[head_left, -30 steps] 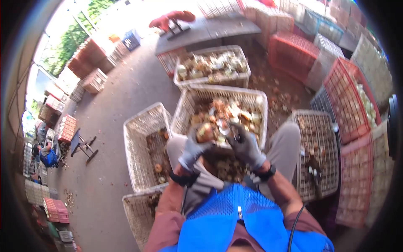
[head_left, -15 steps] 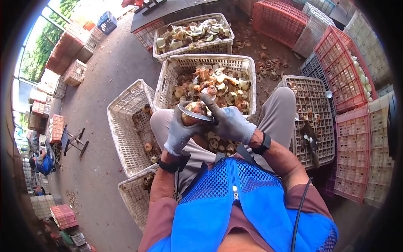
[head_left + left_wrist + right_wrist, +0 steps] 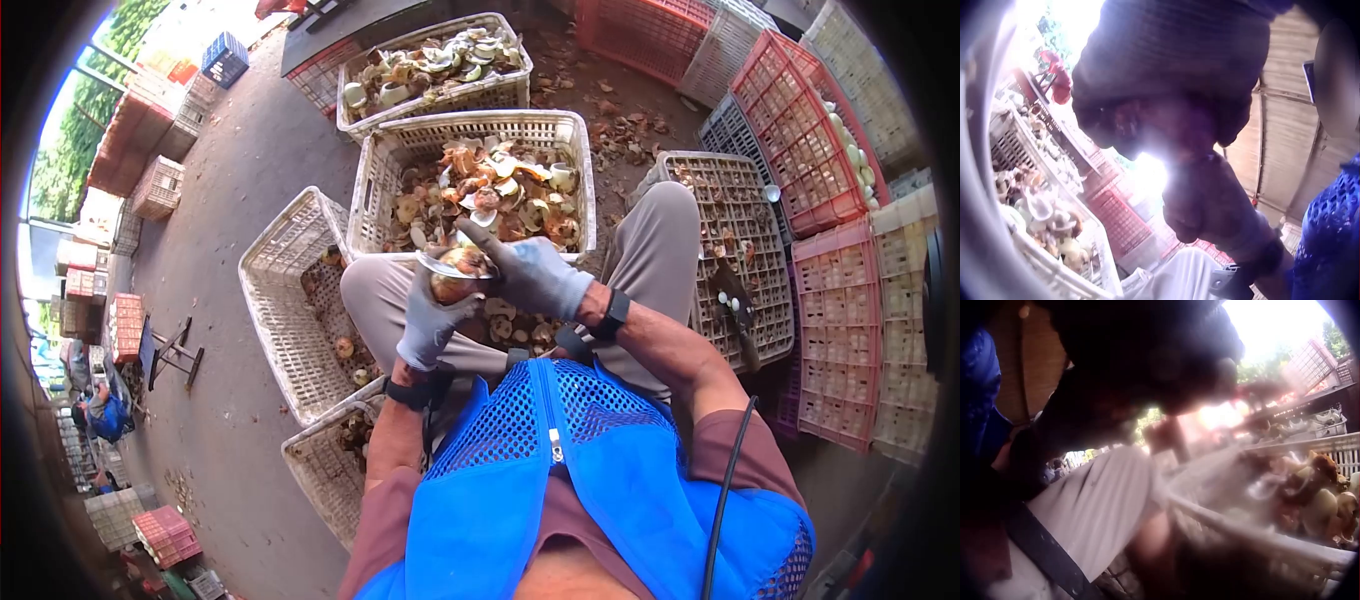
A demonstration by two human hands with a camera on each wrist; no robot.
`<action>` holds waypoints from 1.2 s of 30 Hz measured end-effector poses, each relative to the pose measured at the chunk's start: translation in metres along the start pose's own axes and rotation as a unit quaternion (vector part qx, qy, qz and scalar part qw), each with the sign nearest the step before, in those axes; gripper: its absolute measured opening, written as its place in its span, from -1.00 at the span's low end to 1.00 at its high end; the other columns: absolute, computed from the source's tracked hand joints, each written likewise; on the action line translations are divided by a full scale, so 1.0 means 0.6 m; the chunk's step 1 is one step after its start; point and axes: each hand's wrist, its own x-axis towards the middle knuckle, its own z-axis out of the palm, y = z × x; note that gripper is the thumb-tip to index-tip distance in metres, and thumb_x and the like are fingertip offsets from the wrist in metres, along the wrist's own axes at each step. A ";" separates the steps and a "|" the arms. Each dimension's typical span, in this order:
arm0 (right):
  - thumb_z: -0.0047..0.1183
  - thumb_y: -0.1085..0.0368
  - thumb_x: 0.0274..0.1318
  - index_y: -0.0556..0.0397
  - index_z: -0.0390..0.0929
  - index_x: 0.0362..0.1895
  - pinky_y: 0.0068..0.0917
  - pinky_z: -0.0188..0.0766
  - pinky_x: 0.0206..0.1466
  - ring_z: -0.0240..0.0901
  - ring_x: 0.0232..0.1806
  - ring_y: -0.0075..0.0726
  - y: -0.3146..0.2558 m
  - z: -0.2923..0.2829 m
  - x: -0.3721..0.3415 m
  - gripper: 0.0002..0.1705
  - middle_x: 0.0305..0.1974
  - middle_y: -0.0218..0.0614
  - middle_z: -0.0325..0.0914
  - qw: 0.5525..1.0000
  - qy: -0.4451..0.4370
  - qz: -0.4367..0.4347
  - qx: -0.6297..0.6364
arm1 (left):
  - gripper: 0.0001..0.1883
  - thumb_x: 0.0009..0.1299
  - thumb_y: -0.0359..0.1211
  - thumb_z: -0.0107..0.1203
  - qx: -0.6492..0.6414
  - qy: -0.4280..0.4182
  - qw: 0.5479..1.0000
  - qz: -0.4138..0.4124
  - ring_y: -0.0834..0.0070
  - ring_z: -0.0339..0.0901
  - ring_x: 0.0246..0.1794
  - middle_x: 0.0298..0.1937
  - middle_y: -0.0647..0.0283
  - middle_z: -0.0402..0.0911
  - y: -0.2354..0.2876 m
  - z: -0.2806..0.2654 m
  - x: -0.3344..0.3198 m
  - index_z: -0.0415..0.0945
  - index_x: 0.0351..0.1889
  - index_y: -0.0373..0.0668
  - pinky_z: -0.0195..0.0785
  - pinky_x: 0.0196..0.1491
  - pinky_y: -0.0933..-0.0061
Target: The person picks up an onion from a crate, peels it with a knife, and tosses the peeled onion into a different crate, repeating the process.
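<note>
In the head view the gloved left hand (image 3: pixel 428 322) grips a brown-skinned onion (image 3: pixel 455 288) above the lap. A thin shiny blade (image 3: pixel 437 266) lies across the onion's upper side. The gloved right hand (image 3: pixel 540 278) is closed at the blade's right end, its thumb reaching over the onion; the handle is hidden. Both hands are close together, just below the near rim of a white crate (image 3: pixel 590 215) of onion peelings (image 3: pixel 485 185). The left wrist view has the left hand (image 3: pixel 1172 69) dark against glare, and the right wrist view shows the right hand (image 3: pixel 1147 353) in deep shadow.
Left of the knees stands a white crate (image 3: pixel 275 300) with a few onions. Behind the peelings crate is another full one (image 3: pixel 520 75). An upturned crate (image 3: pixel 775 300) with a dark tool (image 3: pixel 735 310) lies at the right, beside stacked red crates (image 3: pixel 840 330).
From apart over the crate, the hands came together near the lap, the blade now against the onion. Since half a second ago they have barely moved; the head view has shifted slightly.
</note>
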 end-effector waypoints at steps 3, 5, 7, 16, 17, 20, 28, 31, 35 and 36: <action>0.08 0.11 0.08 -0.09 -0.05 0.47 -0.08 0.45 -0.44 0.57 -0.47 0.08 0.000 -0.009 0.015 -0.10 -0.51 -0.12 0.58 0.998 -0.058 0.025 0.003 | -0.20 0.00 -0.51 0.44 0.011 0.019 1.000 -0.015 0.48 0.45 0.08 0.10 0.20 0.46 0.018 -0.007 0.005 0.25 0.22 -0.27 0.38 0.15 0.46; 0.07 0.15 0.07 -0.12 -0.14 0.49 -0.08 0.47 -0.34 0.58 -0.41 0.11 0.042 0.014 0.013 -0.06 -0.43 0.02 0.60 0.983 -0.122 0.133 -0.012 | -0.21 -0.01 -0.52 0.43 0.045 0.031 0.998 -0.001 0.46 0.44 0.10 0.10 0.20 0.44 0.010 -0.019 0.008 0.25 0.20 -0.25 0.36 0.20 0.44; 0.07 0.17 0.07 -0.11 0.10 0.42 -0.15 0.48 -0.32 0.59 -0.39 0.02 0.128 0.046 -0.016 -0.19 -0.39 0.06 0.61 0.966 -0.118 0.220 0.064 | -0.19 -0.02 -0.52 0.43 0.015 0.036 0.999 0.023 0.45 0.43 0.11 0.11 0.21 0.43 0.009 -0.031 0.008 0.24 0.22 -0.24 0.34 0.22 0.43; 0.08 -0.07 0.21 -0.07 0.56 -0.19 -0.72 0.26 -0.75 0.33 -0.77 -0.65 0.040 0.025 -0.003 -0.64 -0.62 -0.49 0.49 0.429 -0.210 0.405 0.780 | -0.08 -0.12 -0.56 0.43 -0.015 0.035 0.995 0.096 0.41 0.39 0.19 0.19 0.22 0.39 0.043 0.012 0.021 0.21 0.27 -0.16 0.31 0.27 0.37; 0.08 -0.13 0.19 -0.07 0.53 -0.27 -0.71 0.26 -0.77 0.33 -0.77 -0.63 0.032 0.042 -0.022 -0.60 -0.63 -0.46 0.49 0.384 -0.242 0.345 0.821 | -0.08 -0.14 -0.54 0.45 -0.033 0.020 0.994 0.101 0.37 0.40 0.19 0.20 0.18 0.39 0.046 0.021 0.019 0.24 0.27 -0.16 0.34 0.24 0.34; 0.03 -0.15 0.23 -0.05 0.53 -0.17 -0.69 0.28 -0.75 0.40 -0.70 -0.58 0.023 0.066 -0.032 -0.56 -0.54 -0.42 0.55 0.339 -0.237 0.217 0.884 | -0.10 -0.13 -0.51 0.45 0.227 0.006 0.948 0.224 0.32 0.43 0.16 0.20 0.13 0.40 0.023 0.010 0.027 0.27 0.25 -0.17 0.38 0.18 0.34; 0.11 0.18 0.21 0.05 0.37 0.22 -0.66 0.43 -0.21 0.45 -0.31 -0.68 -0.011 -0.035 0.009 -0.48 -0.25 -0.47 0.56 0.762 0.028 0.199 0.615 | 0.02 0.16 -0.36 0.38 -0.161 -0.048 0.986 0.017 0.35 0.30 0.31 0.38 0.14 0.23 0.052 0.031 0.011 -0.10 0.50 -0.14 0.30 0.26 0.38; 0.17 0.17 0.15 -0.02 0.32 0.23 -0.52 0.44 -0.12 0.46 -0.21 -0.60 -0.025 -0.022 0.010 -0.43 -0.20 -0.37 0.58 0.857 0.062 0.146 0.490 | -0.08 0.14 -0.16 0.39 -0.100 0.009 0.995 -0.014 0.36 0.33 0.28 0.31 0.17 0.33 0.057 0.030 0.012 0.09 0.40 -0.19 0.22 0.31 0.33; 0.13 0.07 0.18 -0.07 0.22 0.33 -0.36 0.48 -0.19 0.63 -0.28 -0.27 -0.014 -0.057 0.009 -0.32 -0.38 -0.06 0.61 0.935 -0.028 0.084 0.343 | -0.16 0.09 -0.37 0.40 -0.142 0.002 0.990 0.005 0.40 0.40 0.22 0.23 0.19 0.39 0.046 0.008 0.016 0.17 0.32 -0.19 0.35 0.25 0.35; 0.13 0.05 0.16 -0.08 0.18 0.36 -0.31 0.48 -0.20 0.62 -0.28 -0.16 -0.022 -0.066 0.010 -0.28 -0.37 -0.03 0.61 0.950 -0.057 0.091 0.294 | -0.15 0.08 -0.38 0.40 -0.144 -0.001 0.990 0.007 0.39 0.40 0.22 0.23 0.18 0.39 0.044 0.001 0.014 0.16 0.33 -0.20 0.35 0.25 0.34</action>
